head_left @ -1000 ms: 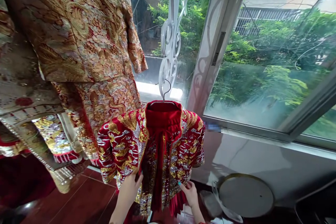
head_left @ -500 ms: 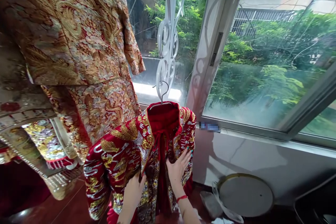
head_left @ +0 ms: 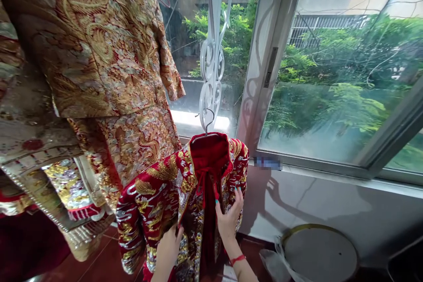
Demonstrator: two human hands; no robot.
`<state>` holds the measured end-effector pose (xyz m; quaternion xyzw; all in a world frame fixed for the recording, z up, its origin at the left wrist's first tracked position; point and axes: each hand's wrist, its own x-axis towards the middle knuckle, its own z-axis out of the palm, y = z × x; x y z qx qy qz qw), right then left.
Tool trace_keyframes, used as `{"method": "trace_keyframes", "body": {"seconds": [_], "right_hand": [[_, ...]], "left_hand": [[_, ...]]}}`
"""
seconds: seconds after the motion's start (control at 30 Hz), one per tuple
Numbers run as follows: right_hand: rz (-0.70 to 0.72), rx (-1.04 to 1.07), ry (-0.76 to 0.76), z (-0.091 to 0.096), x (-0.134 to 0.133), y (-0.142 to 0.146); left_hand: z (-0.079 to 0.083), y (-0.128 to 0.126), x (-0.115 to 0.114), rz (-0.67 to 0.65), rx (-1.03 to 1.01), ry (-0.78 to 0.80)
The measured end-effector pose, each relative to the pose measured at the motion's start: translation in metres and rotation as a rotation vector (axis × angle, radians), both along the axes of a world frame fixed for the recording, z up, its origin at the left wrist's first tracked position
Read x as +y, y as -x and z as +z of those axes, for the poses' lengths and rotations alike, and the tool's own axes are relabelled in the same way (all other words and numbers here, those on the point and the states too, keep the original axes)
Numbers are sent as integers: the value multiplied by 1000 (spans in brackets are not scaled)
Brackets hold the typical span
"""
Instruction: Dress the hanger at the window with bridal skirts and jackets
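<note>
A red jacket (head_left: 155,198) thick with gold and silver embroidery hangs on a wire hanger (head_left: 207,122) hooked into a white scrolled window grille (head_left: 212,53). My left hand (head_left: 169,246) pinches the left front panel low down, near the opening. My right hand (head_left: 228,216) grips the right front panel higher up, fingers curled over its edge; a red cord circles that wrist. The jacket's red lining shows between the two panels.
A larger gold-and-red embroidered robe (head_left: 99,53) hangs at upper left, with more embroidered garments (head_left: 49,176) below it. A sliding window (head_left: 330,79) fills the right. A round white stool (head_left: 319,253) stands by the wall at lower right, on a dark red floor (head_left: 95,260).
The jacket has turned left on its hanger. My right hand rose from the hem to the right front panel and now curls over its edge; my left hand stays at the left panel.
</note>
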<state>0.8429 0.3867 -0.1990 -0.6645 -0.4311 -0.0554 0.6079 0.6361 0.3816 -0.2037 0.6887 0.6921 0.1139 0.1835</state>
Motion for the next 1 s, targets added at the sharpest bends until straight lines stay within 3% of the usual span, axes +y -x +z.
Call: {"method": "trace_keyframes", "body": {"seconds": [0.1,0.23,0.3,0.5,0.67,0.8,0.93,1.0], "right_hand": [[-52,-75,40,7,-5,-5],[-156,-139,296,17,0,-4],[-137,-193,404,21,3,-7],[197,-280,671,40,-19,-36],[579,-453,742,57,-66,-31],[600,-472,807,68,-73,-5],[638,-480,809,77,-58,10],[645,-404,783,74,-54,12]], "left_hand": [[-6,1,-5,8,-56,-36],[-18,-5,-12,17,-142,-81],[-21,-6,-14,5,-178,-84],[-1,-11,-25,-15,-128,-2],[14,-55,-43,-85,-95,-45],[23,-78,-31,-124,-104,11],[30,-69,-18,-126,-96,14],[25,-60,-18,-123,-115,11]]}}
